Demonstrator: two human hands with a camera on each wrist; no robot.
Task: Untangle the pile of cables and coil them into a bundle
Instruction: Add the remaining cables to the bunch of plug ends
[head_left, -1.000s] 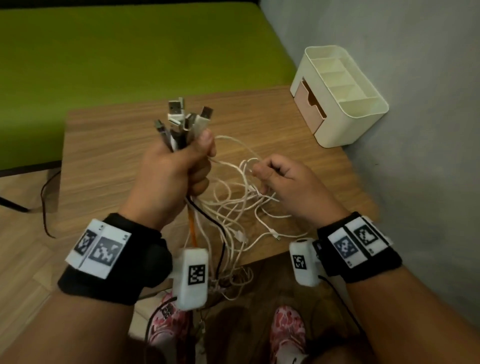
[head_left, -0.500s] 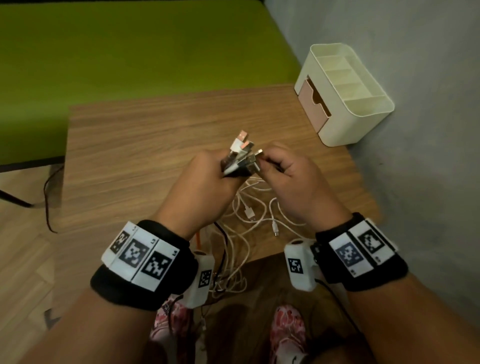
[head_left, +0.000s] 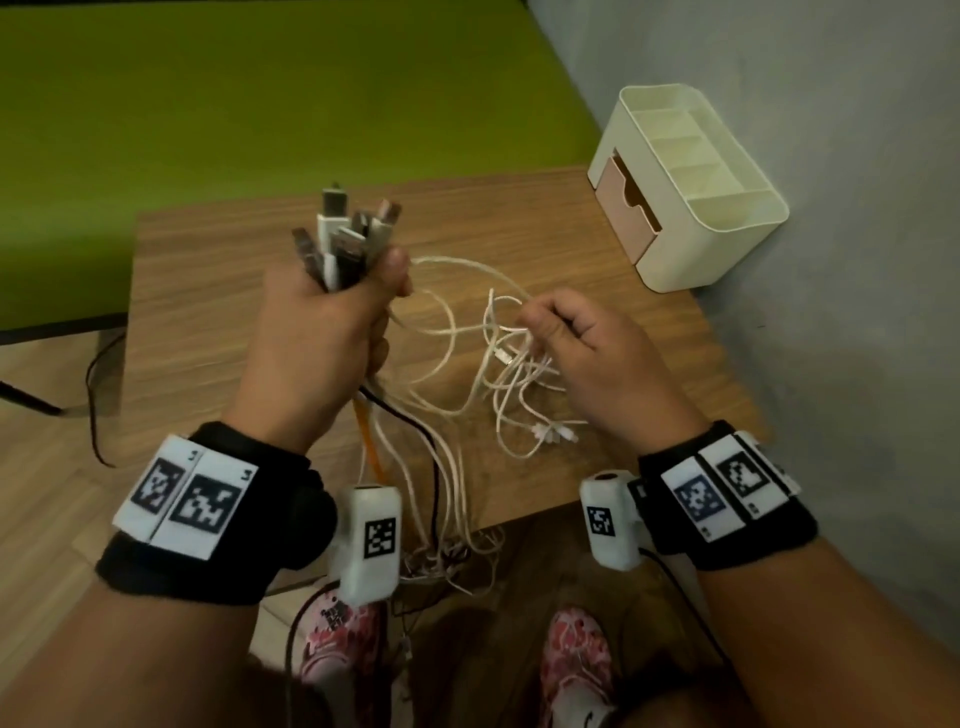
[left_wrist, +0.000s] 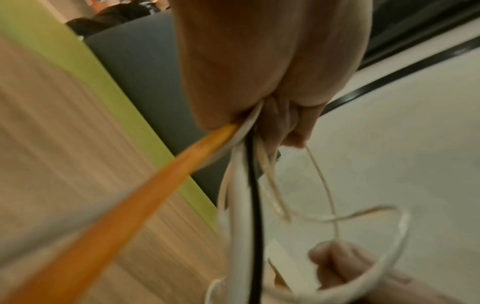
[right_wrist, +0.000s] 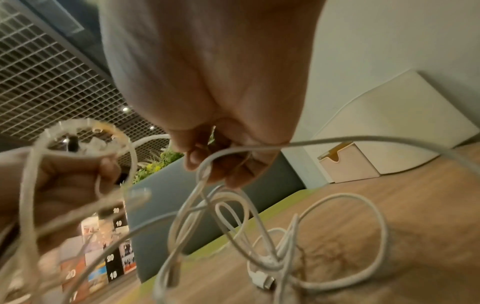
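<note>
left hand: centre-left of head view, raised above the table; fingers wrapped tight round a bunch of plug ends that stick up out of the fist toward upper frame.
right hand: centre-right of head view, lower than the left; thumb and forefinger pinching one white strand, other fingers curled under.
cables: white tangle lies on the table between and below the two hands; more strands hang off the near table edge toward lower centre, with an orange cable and a black cable running down from the left fist.
key relation: pinched strand arcs from the right fingertips up-left to the left fist; its long run is roughly left-right across the frame.
nearer hand: right hand sits right on the loose loops; left only anchors the plugs.
likely next: draw the strand rightward, away from the fist, to free it from the knot.
risk: neighbouring loops cross it just below the pinch, may snag.
organiser box: upper right, well apart from the cables.
</note>
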